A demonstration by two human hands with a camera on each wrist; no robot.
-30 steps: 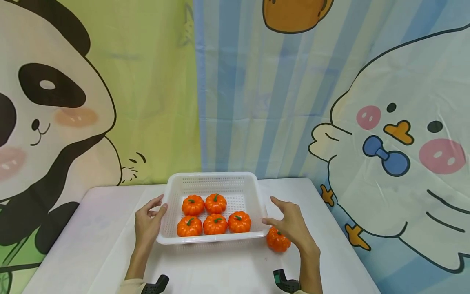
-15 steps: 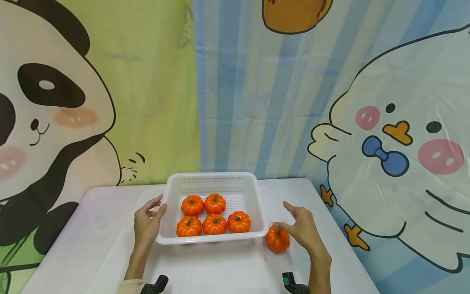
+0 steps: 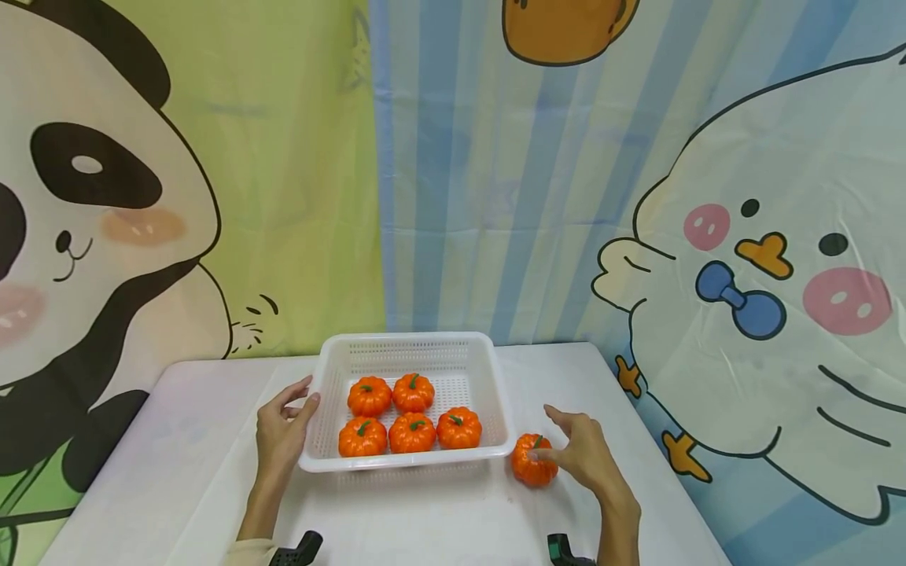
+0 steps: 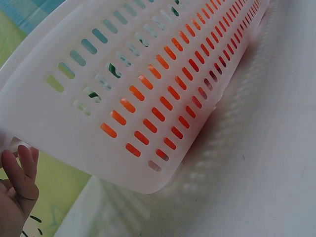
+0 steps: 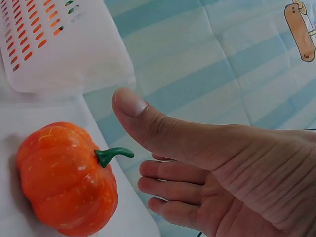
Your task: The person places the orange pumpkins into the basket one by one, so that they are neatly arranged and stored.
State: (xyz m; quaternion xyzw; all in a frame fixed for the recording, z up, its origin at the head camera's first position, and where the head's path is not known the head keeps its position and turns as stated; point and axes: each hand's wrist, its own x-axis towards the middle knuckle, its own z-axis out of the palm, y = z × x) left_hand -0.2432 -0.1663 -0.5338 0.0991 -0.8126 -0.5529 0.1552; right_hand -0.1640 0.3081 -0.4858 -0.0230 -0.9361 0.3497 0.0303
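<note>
My left hand (image 3: 278, 431) holds the left edge of a white plastic basket (image 3: 403, 463), thumb and fingers at its rim. In the left wrist view the curled fingers (image 4: 22, 170) sit by the corner of the slotted basket wall (image 4: 74, 143). Several small orange pumpkins (image 3: 413, 432) with green stems lie inside. One more pumpkin (image 3: 527, 464) lies on the table just right of the basket. My right hand (image 3: 591, 456) hovers over its right side, thumb and fingers spread apart. The right wrist view shows a gap between the thumb (image 5: 148, 123) and the stem of that pumpkin (image 5: 66, 180).
A white-covered table (image 3: 439, 519) bears everything. Behind it hang a green curtain with a panda (image 3: 304, 196) and a blue striped curtain with a white bird (image 3: 771, 377). Black wrist devices (image 3: 297, 550) sit on both forearms.
My right hand has left the basket's right side, moving right and then down toward the loose pumpkin. My left hand and the basket stay in place.
</note>
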